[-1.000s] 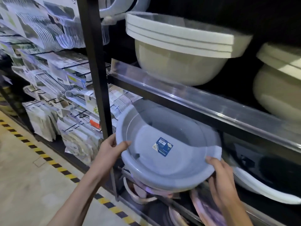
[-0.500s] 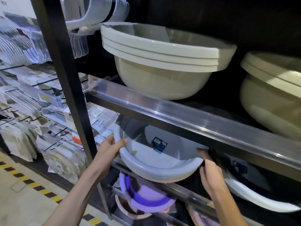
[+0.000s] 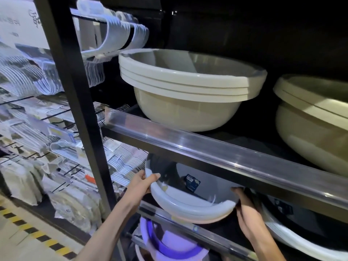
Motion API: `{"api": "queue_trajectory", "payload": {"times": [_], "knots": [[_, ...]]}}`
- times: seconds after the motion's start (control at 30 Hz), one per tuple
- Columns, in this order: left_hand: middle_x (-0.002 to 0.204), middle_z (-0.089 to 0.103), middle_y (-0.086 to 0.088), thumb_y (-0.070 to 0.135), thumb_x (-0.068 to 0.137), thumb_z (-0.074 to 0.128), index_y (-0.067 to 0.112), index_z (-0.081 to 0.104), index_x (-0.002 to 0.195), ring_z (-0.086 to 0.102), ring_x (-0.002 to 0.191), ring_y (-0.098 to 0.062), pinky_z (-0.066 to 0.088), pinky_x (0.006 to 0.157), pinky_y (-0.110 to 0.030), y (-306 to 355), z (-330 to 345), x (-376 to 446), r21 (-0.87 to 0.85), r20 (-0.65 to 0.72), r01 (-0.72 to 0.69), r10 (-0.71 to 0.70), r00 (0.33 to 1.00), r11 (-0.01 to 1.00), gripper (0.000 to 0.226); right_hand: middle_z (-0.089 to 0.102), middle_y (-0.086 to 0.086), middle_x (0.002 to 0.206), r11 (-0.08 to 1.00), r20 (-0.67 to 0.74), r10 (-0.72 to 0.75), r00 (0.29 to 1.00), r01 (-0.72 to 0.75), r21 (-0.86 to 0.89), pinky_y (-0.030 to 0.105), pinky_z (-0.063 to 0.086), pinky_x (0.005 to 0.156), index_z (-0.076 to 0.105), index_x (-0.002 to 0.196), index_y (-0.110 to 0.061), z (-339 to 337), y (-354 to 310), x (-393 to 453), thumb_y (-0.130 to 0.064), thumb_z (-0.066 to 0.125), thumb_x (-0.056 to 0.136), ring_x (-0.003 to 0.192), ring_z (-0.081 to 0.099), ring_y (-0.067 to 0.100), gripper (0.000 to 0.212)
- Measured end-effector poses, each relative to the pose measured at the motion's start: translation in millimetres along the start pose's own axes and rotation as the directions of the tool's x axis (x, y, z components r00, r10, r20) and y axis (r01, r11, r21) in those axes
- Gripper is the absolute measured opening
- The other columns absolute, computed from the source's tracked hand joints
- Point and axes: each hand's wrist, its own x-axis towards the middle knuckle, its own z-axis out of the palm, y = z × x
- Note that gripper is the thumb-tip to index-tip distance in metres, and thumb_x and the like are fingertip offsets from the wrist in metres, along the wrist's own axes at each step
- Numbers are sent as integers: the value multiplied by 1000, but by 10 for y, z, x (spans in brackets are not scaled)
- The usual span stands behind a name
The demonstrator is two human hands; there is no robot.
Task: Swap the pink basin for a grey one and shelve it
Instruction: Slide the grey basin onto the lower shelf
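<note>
Both hands [image 3: 140, 183] [image 3: 244, 202] grip grey basin [image 3: 188, 206] rim; shelf rail [image 3: 216, 151] just above, white basin [image 3: 301, 240] beside R

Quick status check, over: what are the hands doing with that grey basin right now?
Left hand and right hand grip opposite rims. Grey basin tilted, partly under the shelf rail, front edge overhanging. White basin close on its right.

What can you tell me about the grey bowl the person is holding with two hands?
The grey basin looks like smooth plastic, round, with a wide pale rolled rim. A small dark blue sticker sits on its inside. It is tilted, its open side facing the camera, partly tucked under the shelf rail. The left hand grips its left rim and the right hand holds its right rim. Its far part is in shadow.
</note>
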Motion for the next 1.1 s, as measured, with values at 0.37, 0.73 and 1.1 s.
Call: {"api": "queue_trajectory", "payload": {"times": [0.37, 0.73, 1.1], "knots": [[90, 71, -16, 21, 93, 70, -7, 63, 115, 70, 76, -24, 57, 65, -29, -39, 19, -17, -6, 32, 36, -36, 999, 999, 37, 71, 11, 118, 1000, 30, 23, 999, -24, 20, 52, 45, 106, 66, 118, -20, -63, 167, -31, -24, 77, 80, 111, 66, 31, 39], [105, 75, -18, 40, 86, 76, 22, 54, 138, 75, 97, -35, 62, 77, -40, -190, 59, -428, -100, 108, -12, 23, 994, 995, 59, 76, 19, 106, 996, 162, 67, 984, -55, -76, 46, 50, 99, 68, 118, 6, -269, 238, -104, -14, 63, 94, 111, 67, 33, 32], [94, 78, -17, 45, 77, 78, 24, 44, 146, 76, 96, -34, 63, 73, -39, -195, 78, -463, -168, 119, 15, 5, 993, 986, 80, 72, 29, 102, 994, 165, 42, 985, -25, -104, 54, 55, 94, 65, 110, 12, -220, 348, -174, -25, 69, 90, 96, 71, 36, 42]]}}
